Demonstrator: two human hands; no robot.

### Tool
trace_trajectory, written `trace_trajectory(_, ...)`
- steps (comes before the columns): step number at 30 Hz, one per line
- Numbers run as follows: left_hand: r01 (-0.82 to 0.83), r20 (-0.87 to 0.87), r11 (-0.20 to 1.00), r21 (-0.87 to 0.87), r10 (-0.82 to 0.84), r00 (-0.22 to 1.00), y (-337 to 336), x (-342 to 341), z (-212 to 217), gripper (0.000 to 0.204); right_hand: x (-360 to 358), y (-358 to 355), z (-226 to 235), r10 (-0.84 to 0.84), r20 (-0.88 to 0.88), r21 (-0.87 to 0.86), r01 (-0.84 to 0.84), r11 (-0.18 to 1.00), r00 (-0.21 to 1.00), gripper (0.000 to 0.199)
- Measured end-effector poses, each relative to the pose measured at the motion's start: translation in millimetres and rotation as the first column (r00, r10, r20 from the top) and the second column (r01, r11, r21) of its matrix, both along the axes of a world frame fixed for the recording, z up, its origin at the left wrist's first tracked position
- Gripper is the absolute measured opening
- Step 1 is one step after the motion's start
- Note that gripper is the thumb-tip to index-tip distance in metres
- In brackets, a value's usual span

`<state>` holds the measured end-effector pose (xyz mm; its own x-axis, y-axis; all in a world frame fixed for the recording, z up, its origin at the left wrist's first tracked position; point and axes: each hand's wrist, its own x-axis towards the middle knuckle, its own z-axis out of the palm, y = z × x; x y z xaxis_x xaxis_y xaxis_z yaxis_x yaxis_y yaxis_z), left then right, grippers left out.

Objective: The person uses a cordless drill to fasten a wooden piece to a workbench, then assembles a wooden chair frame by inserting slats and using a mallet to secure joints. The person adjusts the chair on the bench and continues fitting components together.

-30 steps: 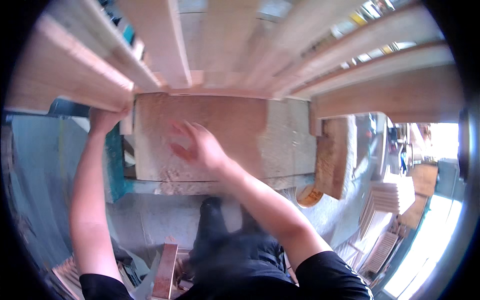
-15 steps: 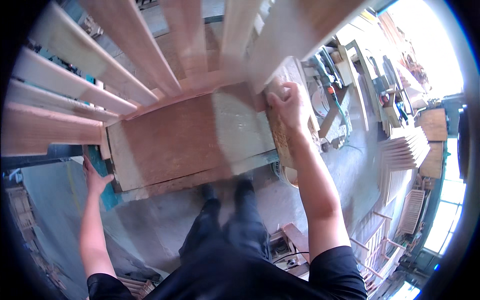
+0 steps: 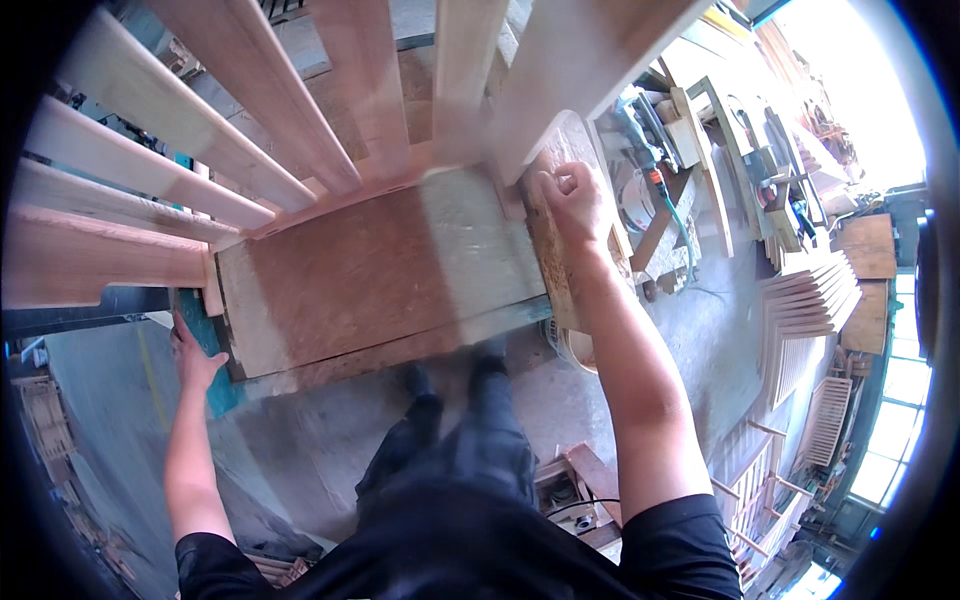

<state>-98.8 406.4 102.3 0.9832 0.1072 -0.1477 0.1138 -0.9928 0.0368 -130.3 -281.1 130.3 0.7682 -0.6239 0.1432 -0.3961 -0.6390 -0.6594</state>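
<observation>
A slatted frame of pale reddish wood (image 3: 245,95) rises from the far side of a worn wooden workbench (image 3: 370,280), its slats fanning out toward the top left. My left hand (image 3: 198,360) rests at the bench's left end against a teal edge piece (image 3: 222,395), thumb apart from the stretched fingers. On the right, my right hand (image 3: 578,205) is closed over a narrow board (image 3: 548,240) beside the frame's thick right post (image 3: 560,90). Its fingers are curled in, and whatever they hold, if anything, is hidden.
Right of the bench, a power tool (image 3: 640,130) with a green hose lies among wood pieces. Stacked pale slats (image 3: 810,300) stand farther right. A round tub (image 3: 570,345) sits beneath the narrow board. Slatted wooden pieces (image 3: 755,490) lie at lower right.
My right hand's fingers have curled in more tightly over the narrow board. My left hand stays at the teal edge. The frame appears slightly shifted left in the picture.
</observation>
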Motion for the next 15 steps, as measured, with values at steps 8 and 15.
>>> trace_trajectory(8,0.007,0.130,1.000,0.006,-0.007,0.991,-10.7,-6.6,-0.6,0.131,3.4,-1.3,-9.2,-0.010,-0.021,-0.086,0.008,0.996,1.000,0.029)
trace_trajectory(15,-0.012,0.146,1.000,-0.005,0.012,0.989,-8.5,-6.1,2.4,0.128,4.8,-0.1,-12.1,-0.013,-0.004,-0.064,0.013,0.998,1.000,0.028)
